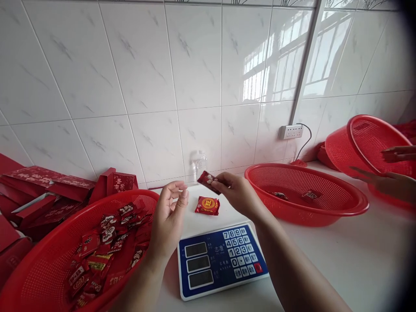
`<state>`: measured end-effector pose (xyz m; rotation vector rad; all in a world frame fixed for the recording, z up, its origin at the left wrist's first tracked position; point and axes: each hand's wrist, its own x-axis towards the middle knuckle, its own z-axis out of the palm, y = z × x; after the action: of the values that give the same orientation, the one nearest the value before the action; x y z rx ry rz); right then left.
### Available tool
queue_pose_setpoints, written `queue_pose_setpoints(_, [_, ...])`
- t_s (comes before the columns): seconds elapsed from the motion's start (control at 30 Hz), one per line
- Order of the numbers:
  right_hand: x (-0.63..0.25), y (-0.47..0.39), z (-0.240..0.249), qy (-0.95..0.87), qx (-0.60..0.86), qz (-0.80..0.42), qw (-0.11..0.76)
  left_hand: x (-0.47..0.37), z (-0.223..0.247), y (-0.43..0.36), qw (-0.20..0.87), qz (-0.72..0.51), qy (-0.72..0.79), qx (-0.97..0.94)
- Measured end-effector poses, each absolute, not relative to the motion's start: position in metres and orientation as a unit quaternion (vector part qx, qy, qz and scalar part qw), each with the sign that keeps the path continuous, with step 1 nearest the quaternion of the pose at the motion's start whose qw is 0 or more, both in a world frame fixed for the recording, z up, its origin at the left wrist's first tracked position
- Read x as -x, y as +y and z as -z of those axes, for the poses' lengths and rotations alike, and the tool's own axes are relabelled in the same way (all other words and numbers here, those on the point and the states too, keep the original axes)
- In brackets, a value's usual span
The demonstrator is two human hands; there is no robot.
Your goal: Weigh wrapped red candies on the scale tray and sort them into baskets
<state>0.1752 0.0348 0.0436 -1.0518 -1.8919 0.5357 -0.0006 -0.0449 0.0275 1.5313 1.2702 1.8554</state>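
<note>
Between the thumb and fingers of my right hand (238,193) is a small dark red snack packet (208,180), held above the white pan of a digital scale (195,232). My left hand (170,212) is raised at the pan's left side, its fingers loosely curled and apart from the thumb, with nothing in it. On the pan lies one red packet with a gold round mark (207,205). To my left, a red plastic basket (30,264) holds many wrapped packets (108,234). A second red basket (325,211), right of the scale, has a few packets inside.
Red printed boxes (48,186) are piled at the left. A clear plastic bottle (199,164) stands against the tiled wall. Another person's hands (390,184) are by a tilted red basket (344,143) at the far right. A power strip (291,131) with a cable is on the wall.
</note>
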Motion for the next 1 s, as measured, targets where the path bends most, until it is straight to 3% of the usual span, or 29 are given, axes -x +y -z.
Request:
queue_pose_setpoints(0.37, [-0.172,0.061,-0.025,-0.792,0.477,-0.141,0.354,-0.009,-0.033,-0.058,0.183,-0.635,0.453,-0.598])
queue_pose_setpoints(0.6, [-0.173,0.055,-0.031,-0.760,0.487,-0.133,0.409,-0.026,-0.059,-0.099,0.179,-0.385,0.462,-0.779])
queue_pose_setpoints(0.77, [-0.180,0.042,-0.044,-0.729,0.483,-0.143,0.463,0.055,-0.064,-0.088,0.111,-0.216,0.669,-0.702])
queue_pose_setpoints(1.0, [-0.186,0.022,-0.064,-0.702,0.479,-0.167,0.500,0.200,-0.023,-0.093,0.166,-0.046,0.814,-0.555])
